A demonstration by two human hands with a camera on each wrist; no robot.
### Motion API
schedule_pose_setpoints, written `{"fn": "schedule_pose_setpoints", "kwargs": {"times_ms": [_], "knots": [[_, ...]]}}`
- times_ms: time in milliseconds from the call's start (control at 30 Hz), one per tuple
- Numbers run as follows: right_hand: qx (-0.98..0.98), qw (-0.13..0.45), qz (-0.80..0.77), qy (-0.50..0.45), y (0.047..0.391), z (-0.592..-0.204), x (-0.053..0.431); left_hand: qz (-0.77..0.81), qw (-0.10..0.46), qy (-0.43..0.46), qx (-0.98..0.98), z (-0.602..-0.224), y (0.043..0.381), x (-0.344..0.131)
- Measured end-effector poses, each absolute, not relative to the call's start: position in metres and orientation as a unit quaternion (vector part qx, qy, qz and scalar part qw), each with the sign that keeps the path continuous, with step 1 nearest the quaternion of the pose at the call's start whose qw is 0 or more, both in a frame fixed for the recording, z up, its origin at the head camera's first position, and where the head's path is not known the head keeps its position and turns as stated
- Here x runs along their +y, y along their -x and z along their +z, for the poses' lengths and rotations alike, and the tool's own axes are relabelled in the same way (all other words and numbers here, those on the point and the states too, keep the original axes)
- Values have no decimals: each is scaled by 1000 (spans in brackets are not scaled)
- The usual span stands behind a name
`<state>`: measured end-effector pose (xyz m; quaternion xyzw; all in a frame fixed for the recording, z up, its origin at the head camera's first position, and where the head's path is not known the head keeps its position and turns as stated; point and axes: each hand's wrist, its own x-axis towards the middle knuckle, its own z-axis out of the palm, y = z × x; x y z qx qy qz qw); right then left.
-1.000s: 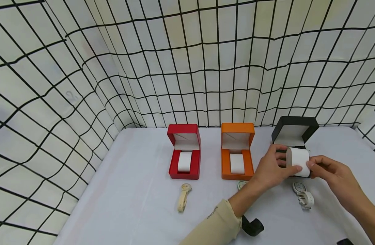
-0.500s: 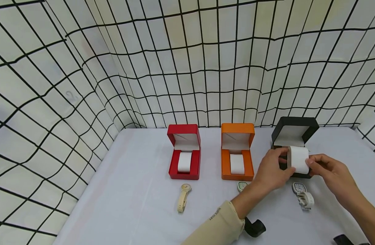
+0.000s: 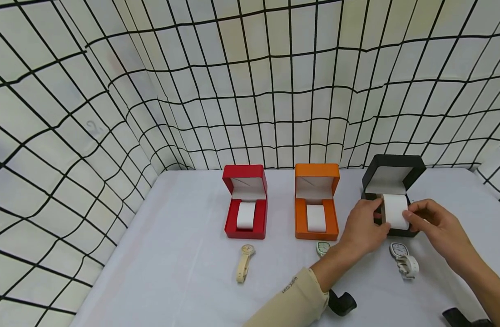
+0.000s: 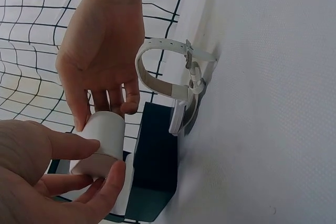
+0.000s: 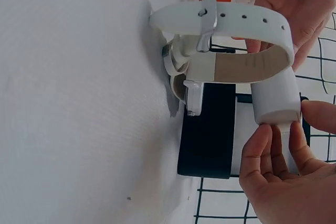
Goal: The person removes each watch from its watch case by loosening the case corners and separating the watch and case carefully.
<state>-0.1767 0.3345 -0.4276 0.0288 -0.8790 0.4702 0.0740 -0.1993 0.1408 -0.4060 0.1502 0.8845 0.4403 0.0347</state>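
Observation:
In the head view, a white watch cushion [image 3: 395, 212] sits over the base of the open black watch box [image 3: 414, 172] at the right. My left hand [image 3: 365, 228] grips its left end between thumb and fingers. The fingers of my right hand [image 3: 439, 234] pinch its right end. In the left wrist view, thumb and fingers surround the near end of the cushion [image 4: 107, 132]. Just in front of the black box, a white-strapped watch [image 3: 404, 261] rests on the table, its strap buckled in a loop. Part of the box base is hidden behind my hands.
A red watch box [image 3: 230, 222] and an orange one [image 3: 300, 222] stand open, each with a white cushion inside. A cream watch [image 3: 245, 263] lies before the red box. My left forearm partly covers another watch [image 3: 323, 247]. Black grid netting [image 3: 254, 95] surrounds the table.
The cushion has shifted slightly left and turned a little over the black box. My right hand has moved left with it, and my left hand has adjusted its hold. The boxes stay put.

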Motion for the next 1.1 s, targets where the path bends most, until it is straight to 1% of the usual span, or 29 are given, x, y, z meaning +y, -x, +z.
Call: {"fn": "schedule_pose_setpoints", "kwargs": {"times_ms": [133, 367, 667, 1100], "knots": [[-885, 85, 457, -30, 177, -429, 333, 428, 37, -154, 890, -407, 200, 142], [-896, 74, 437, -34, 178, -433, 333, 421, 41, -146, 894, -409, 201, 143], [-892, 85, 439, -62, 179, -436, 336, 429, 57, -135, 892, -410, 202, 144], [-898, 106, 422, -67, 183, -438, 335, 413, 40, -162, 895, -415, 207, 144]]}}
